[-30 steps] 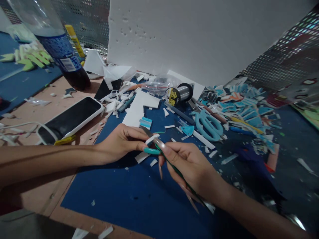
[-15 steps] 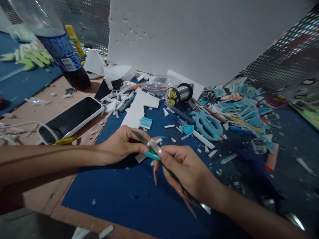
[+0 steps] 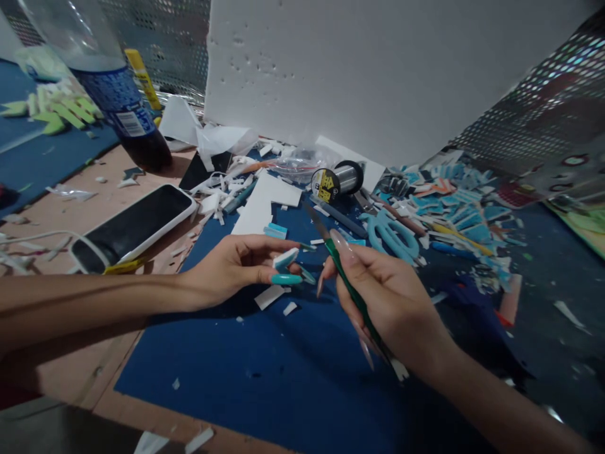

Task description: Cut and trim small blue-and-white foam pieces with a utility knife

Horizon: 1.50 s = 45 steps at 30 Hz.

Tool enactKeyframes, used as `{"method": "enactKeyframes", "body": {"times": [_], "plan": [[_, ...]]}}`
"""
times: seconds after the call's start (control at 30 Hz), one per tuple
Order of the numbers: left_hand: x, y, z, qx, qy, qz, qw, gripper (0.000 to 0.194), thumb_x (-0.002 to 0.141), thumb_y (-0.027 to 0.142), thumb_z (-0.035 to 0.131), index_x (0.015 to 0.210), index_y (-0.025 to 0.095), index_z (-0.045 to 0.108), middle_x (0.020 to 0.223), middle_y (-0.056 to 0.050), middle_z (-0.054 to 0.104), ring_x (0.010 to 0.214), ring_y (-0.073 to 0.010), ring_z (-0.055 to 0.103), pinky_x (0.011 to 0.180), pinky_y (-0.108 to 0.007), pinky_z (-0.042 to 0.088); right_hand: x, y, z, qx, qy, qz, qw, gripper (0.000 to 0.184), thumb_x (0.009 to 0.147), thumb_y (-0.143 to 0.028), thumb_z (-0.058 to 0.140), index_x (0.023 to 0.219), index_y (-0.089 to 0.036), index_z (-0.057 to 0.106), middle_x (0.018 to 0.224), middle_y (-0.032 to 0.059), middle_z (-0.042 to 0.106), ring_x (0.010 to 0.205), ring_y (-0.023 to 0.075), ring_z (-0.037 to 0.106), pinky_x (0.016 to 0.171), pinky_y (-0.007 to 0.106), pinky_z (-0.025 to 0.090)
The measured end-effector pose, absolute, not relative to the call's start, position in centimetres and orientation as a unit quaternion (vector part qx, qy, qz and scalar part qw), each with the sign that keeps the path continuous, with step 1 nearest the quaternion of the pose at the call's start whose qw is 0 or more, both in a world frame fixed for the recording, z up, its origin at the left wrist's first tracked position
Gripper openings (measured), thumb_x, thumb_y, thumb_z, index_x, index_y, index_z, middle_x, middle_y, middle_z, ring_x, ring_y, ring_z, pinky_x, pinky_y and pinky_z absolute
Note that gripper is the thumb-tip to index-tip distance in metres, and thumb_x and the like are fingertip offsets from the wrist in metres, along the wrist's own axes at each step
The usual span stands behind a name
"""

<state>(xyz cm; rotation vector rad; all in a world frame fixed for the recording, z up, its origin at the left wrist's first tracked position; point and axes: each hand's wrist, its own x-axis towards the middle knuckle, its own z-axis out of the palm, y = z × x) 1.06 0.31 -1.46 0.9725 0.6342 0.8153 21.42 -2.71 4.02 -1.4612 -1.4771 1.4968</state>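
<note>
Between thumb and fingers, my left hand (image 3: 231, 268) pinches a small white-and-blue foam piece (image 3: 285, 258) above the blue mat (image 3: 227, 372). My right hand (image 3: 387, 302) is closed round the green handle of a craft knife (image 3: 352, 287). The knife's thin blade points up and to the left, apart from the foam piece. Below the left fingertips lie white foam offcuts (image 3: 270, 296). Just beyond the left hand are a blue-and-white foam strip (image 3: 275, 231) and a larger white foam sheet (image 3: 258, 205).
Light-blue scissors (image 3: 391, 236) and a wire spool (image 3: 347, 178) lie beyond my right hand, beside a heap of blue-white scraps (image 3: 472, 208). At left are a phone (image 3: 137, 227) and a cola bottle (image 3: 118, 101). A white foam board (image 3: 340, 69) stands at the back.
My right hand has drawn the knife away to the right, off the foam piece. My left hand's fingers have opened out somewhat, so the held piece shows more.
</note>
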Motion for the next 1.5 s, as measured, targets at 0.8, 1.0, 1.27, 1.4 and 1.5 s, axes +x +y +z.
{"method": "enactKeyframes", "body": {"times": [0.8,1.0,1.27,1.4,1.5], "plan": [[1.3,0.2,-1.4,0.441,0.353,0.413,0.714,0.028,0.055,0.001,0.081,0.078,0.014,0.075,0.074,0.001,0.069,0.061,-0.0068,0.062,0.058,-0.013,0.053,22.1,-2.4,3.4,-0.513,-0.689,0.490,0.149,0.041,0.097,-0.044,0.036,0.072,-0.018,0.056,0.035,-0.0067,0.038,0.028,0.0071,0.034,0.033,0.021,0.023],[1.4,0.3,-1.3,0.450,0.341,0.425,0.708,0.028,0.055,-0.004,0.077,0.076,0.014,0.077,0.076,-0.001,0.073,0.068,-0.0091,0.066,0.064,-0.014,0.055,22.1,-2.3,3.2,-0.506,-0.673,0.520,0.143,0.042,0.096,-0.043,0.036,0.070,-0.018,0.055,0.035,-0.0075,0.037,0.027,0.0063,0.032,0.033,0.020,0.023],[1.4,0.2,-1.5,0.471,0.317,0.429,0.703,0.031,0.057,-0.008,0.073,0.073,0.018,0.077,0.073,0.004,0.074,0.063,-0.0061,0.066,0.058,-0.009,0.055,21.6,-2.7,3.0,-0.503,-0.629,0.574,0.148,0.040,0.095,-0.043,0.039,0.069,-0.018,0.056,0.033,-0.0087,0.035,0.025,0.0060,0.029,0.032,0.021,0.020],[1.5,0.3,-1.7,0.471,0.318,0.431,0.701,0.030,0.055,-0.007,0.073,0.069,0.019,0.077,0.073,0.004,0.074,0.064,-0.0069,0.067,0.060,-0.010,0.056,21.3,-2.7,3.1,-0.506,-0.622,0.581,0.144,0.040,0.095,-0.042,0.039,0.068,-0.018,0.057,0.033,-0.0085,0.035,0.026,0.0060,0.028,0.032,0.021,0.021],[1.5,0.3,-1.7,0.474,0.321,0.426,0.701,0.029,0.056,-0.007,0.073,0.069,0.019,0.077,0.074,0.003,0.074,0.065,-0.0073,0.068,0.062,-0.011,0.056,21.2,-2.8,3.1,-0.502,-0.617,0.588,0.147,0.040,0.094,-0.043,0.039,0.069,-0.018,0.057,0.033,-0.0086,0.036,0.026,0.0059,0.028,0.031,0.020,0.020]]}}
